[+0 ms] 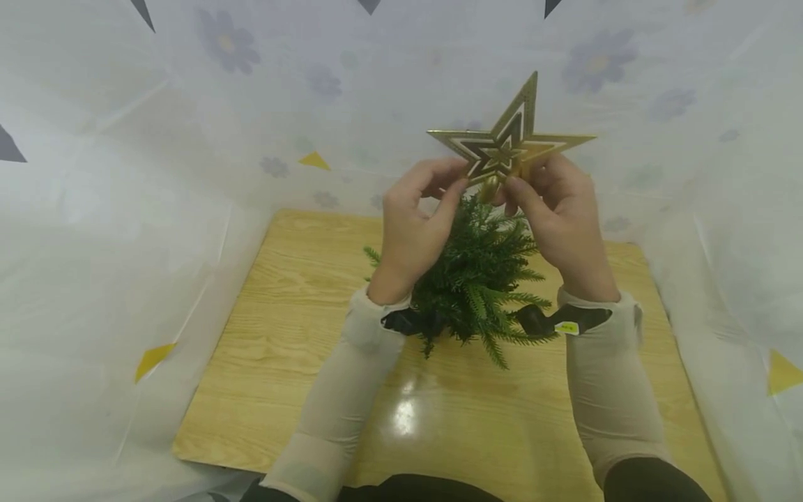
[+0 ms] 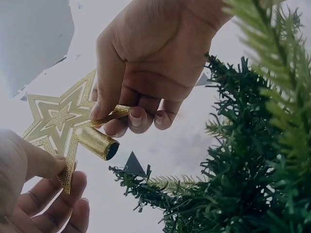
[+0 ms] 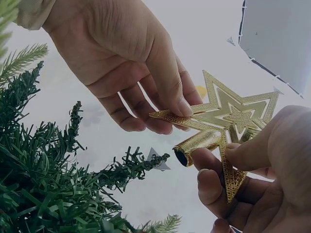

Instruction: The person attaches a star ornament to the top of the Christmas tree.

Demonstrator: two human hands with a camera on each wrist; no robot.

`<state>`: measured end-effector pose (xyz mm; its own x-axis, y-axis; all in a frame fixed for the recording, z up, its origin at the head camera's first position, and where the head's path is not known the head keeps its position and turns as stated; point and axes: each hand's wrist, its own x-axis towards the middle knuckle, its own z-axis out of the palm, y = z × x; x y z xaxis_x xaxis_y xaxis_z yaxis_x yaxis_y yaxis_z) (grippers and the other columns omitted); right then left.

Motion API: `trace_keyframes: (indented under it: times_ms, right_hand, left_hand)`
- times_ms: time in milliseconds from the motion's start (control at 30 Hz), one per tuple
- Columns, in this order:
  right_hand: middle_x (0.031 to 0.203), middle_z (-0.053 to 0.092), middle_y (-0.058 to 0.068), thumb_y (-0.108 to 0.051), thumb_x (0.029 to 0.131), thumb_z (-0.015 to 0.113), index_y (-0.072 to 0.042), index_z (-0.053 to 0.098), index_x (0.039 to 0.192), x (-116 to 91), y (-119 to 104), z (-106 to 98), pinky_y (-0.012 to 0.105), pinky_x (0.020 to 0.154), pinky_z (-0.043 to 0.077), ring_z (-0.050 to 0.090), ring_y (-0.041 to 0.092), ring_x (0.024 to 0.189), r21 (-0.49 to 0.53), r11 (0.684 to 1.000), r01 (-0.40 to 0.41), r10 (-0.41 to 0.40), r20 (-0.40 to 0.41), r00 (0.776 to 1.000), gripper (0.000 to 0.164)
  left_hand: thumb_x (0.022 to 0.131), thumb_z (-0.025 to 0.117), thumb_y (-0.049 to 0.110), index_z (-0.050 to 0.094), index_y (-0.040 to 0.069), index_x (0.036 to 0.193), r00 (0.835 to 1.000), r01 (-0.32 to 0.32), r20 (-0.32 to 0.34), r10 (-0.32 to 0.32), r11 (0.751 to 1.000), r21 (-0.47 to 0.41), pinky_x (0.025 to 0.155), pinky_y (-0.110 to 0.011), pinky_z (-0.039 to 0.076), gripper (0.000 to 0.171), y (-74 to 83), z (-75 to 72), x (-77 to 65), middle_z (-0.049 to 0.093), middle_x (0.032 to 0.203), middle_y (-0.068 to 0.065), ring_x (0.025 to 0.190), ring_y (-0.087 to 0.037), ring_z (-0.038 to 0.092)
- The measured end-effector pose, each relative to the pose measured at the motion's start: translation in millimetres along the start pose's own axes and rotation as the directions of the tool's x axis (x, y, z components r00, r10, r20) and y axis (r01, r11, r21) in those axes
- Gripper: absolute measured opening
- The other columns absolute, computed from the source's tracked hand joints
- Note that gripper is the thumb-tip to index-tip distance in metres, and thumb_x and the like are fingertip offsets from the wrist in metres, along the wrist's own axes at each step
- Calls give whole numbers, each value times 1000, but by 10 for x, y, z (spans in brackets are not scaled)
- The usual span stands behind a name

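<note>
A gold star tree topper (image 1: 511,143) with nested cut-out outlines is held up over the top of a small artificial Christmas tree (image 1: 470,286). My left hand (image 1: 415,219) pinches one lower point of the star between thumb and fingers. Another lower point is pinched by my right hand (image 1: 567,213), its fingertips right by the hollow gold tube (image 3: 197,147) at the star's base. In the left wrist view the tube (image 2: 98,143) shows a dark open end, angled toward the green branches (image 2: 233,160). The tree's base is hidden under its branches.
Under the tree is a wooden table (image 1: 295,300) with light grain. White sheeting (image 1: 188,230) with pale flowers and grey and yellow triangles surrounds it on the far side and both flanks. Dark straps (image 1: 590,319) circle both wrists.
</note>
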<state>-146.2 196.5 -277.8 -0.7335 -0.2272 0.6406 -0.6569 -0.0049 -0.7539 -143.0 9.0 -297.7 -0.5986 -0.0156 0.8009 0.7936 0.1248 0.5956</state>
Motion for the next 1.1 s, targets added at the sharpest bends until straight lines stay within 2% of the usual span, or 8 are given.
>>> trace_keyframes:
  times_ms: [200,400,700,900,1100]
  right_hand:
    - [89,69,18,11,100,55,5,66,123,30,4,28,30,63,51,63,28,76,60,998,-11,10,16,1000,26]
    - [90,69,21,8,101,57,3,66,124,56,32,31,30,63,51,64,29,77,20,1000,-10,10,42,999,25]
    - [88,69,18,11,99,58,6,67,117,30,49,30,29,64,53,66,25,76,26,997,-69,68,30,997,21]
    - [82,71,15,11,99,58,10,64,105,1,69,43,29,64,53,65,27,72,-20,996,-83,84,39,996,8]
    - [82,71,14,12,99,57,9,63,102,-34,90,39,30,64,53,67,25,72,-27,994,-102,103,29,994,7]
  left_hand:
    - [95,70,-4,71,-9,109,1000,12,-11,-12,1000,18,74,-28,56,16,-9,-24,18,75,103,-20,85,-22,69]
    - [97,69,0,73,-8,107,999,9,-32,-8,999,39,75,-27,56,13,-33,-49,24,75,101,-18,83,-22,68]
    - [97,68,-1,72,-9,108,999,50,-18,-49,998,46,74,-27,57,14,-52,-50,-1,75,102,-19,80,-20,68]
    - [97,68,-1,72,-8,108,995,99,-4,-99,994,42,75,-28,58,14,-58,-81,-29,75,103,-18,81,-19,68]
    - [97,68,-1,72,-8,109,994,112,6,-113,993,36,74,-28,57,14,-61,-78,-51,75,102,-17,80,-18,68]
